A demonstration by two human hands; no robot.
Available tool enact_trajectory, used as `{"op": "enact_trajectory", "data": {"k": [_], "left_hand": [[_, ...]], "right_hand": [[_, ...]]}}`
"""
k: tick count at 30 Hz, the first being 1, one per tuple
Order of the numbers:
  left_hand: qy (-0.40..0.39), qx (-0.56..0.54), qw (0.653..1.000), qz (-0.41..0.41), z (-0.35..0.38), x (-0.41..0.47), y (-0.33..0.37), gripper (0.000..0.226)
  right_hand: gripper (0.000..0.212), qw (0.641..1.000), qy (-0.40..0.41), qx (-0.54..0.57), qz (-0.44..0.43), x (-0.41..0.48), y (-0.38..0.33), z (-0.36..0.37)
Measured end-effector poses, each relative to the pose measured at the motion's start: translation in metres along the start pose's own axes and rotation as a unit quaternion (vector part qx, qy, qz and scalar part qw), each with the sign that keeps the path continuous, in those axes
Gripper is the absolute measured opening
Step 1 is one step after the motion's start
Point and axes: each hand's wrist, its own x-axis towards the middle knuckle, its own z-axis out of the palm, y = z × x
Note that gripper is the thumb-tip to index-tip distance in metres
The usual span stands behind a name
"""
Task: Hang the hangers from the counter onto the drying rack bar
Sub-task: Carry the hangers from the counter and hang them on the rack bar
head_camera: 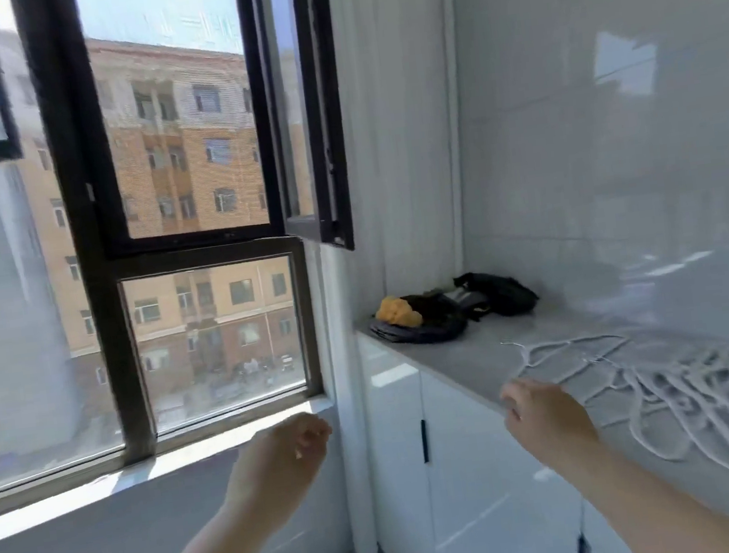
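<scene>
- Window: fills the left and far side of the scene, one pane swung open. We see no drying rack bar anywhere in view.
- Counter: runs along the right wall over white cabinets, from near to far.
- Hangers: a white pile spread flat on the near right of the counter, hooks pointing left and far. All appear to lie there, so we judge nothing hung yet; the whole job is left.
- Dark bundle: far end of the counter, a yellow lump on it. Not part of the task.
- Right hand: at the counter's near edge, just beside the nearest hanger loops, fingers curled loosely, grasping nothing we can make out.
- Left hand: low before the window sill, well apart from the pile, fingers loosely curled, empty.
- We judge a first pick-up comes next.
</scene>
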Motion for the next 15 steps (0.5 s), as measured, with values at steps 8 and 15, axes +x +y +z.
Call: {"op": "enact_trajectory", "data": {"k": [8,15], "left_hand": [[-0.159,-0.021,0.986,0.036,0.152,0.006,0.068,0.017],[-0.207,-0.016,0.978,0.038,0.229,0.016,0.1,0.017]], "right_hand": [[0.028,0.984,-0.043,-0.082,0.155,-0.035,0.165,0.013],[0.043,0.952,-0.017,-0.116,0.282,-0.058,0.222,0.028]]}}
